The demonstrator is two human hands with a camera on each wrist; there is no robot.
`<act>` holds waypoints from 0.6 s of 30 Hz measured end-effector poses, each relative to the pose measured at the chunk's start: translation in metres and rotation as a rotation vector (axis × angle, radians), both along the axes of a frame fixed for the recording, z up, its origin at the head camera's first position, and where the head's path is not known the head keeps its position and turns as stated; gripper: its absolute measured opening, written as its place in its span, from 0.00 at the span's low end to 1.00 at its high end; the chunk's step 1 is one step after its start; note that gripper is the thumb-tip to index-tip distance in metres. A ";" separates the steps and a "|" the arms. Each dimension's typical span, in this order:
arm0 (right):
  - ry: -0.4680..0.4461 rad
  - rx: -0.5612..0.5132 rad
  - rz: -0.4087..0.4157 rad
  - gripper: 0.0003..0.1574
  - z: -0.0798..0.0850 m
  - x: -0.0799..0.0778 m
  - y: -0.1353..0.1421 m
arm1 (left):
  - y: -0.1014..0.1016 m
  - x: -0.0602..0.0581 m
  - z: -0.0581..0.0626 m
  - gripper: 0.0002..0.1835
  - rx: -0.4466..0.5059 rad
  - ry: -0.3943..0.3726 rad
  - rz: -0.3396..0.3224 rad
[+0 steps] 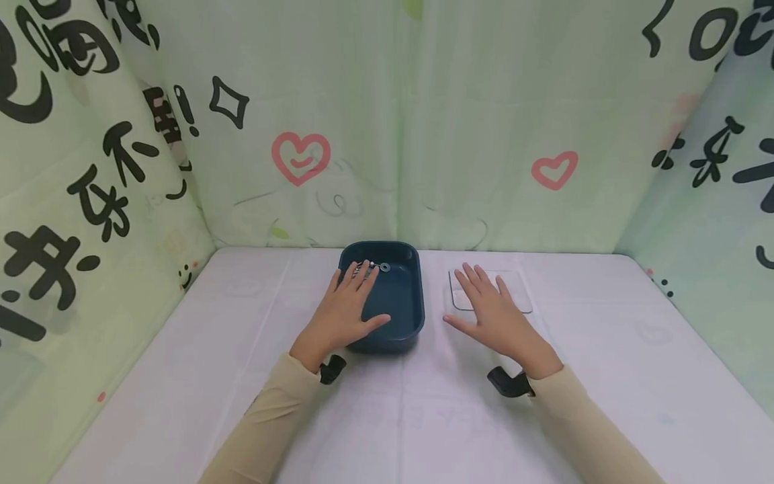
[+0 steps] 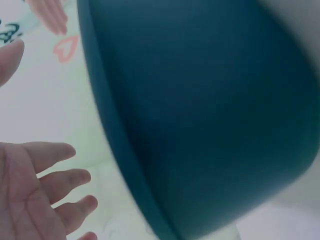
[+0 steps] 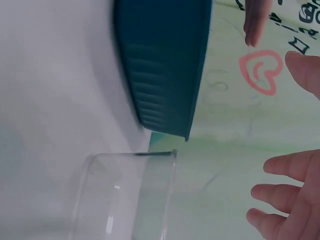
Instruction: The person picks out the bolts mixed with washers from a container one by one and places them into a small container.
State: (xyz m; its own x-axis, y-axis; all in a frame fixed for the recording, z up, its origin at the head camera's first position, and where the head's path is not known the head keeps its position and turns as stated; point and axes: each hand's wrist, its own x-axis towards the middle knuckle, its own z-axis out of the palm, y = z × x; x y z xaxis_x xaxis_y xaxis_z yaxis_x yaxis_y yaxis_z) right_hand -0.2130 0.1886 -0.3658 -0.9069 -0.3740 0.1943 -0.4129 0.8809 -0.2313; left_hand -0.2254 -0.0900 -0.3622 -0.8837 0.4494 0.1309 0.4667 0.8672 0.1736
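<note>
A dark blue rectangular bin (image 1: pixel 396 343) stands on the table, with several small shiny metal pieces, among them a washer (image 1: pixel 384 267), at its far end. Fingers spread, the left hand (image 1: pixel 343 310) hovers over the bin's left side and hides part of it. To the right is a clear see-through container (image 3: pixel 120 195) with a dark rim line. Above its near edge hangs the right hand (image 1: pixel 492 314), fingers spread too. Neither hand holds anything. In the left wrist view the bin's wall (image 2: pixel 210 115) fills most of the picture, beside the left fingers.
A pale cloth covers the table (image 1: pixel 399 423). Light green curtains (image 1: pixel 423 134) with black writing and red hearts enclose it at the back and both sides. Black wrist mounts (image 1: pixel 509 383) sit under both wrists, close above the cloth.
</note>
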 end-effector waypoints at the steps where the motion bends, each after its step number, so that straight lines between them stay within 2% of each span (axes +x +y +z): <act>1: -0.015 -0.011 -0.004 0.53 0.002 -0.002 0.000 | -0.002 -0.002 0.002 0.46 0.009 -0.004 0.007; 7: -0.054 -0.060 -0.014 0.50 0.010 -0.013 0.000 | -0.017 -0.011 0.004 0.45 0.013 0.032 0.056; 12: -0.056 -0.111 0.013 0.47 0.014 -0.022 -0.002 | -0.026 -0.019 0.003 0.43 -0.033 0.098 0.081; 18: -0.091 -0.158 0.038 0.44 0.019 -0.030 -0.008 | -0.039 -0.030 -0.004 0.38 -0.091 0.204 0.094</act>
State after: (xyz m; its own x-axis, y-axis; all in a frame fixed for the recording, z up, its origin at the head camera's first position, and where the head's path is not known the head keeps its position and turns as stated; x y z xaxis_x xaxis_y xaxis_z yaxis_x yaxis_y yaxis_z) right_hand -0.2435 0.1809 -0.3472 -0.9093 -0.3795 0.1706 -0.4159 0.8151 -0.4033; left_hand -0.2549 -0.1289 -0.3666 -0.8817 0.3846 0.2734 0.4007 0.9162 0.0036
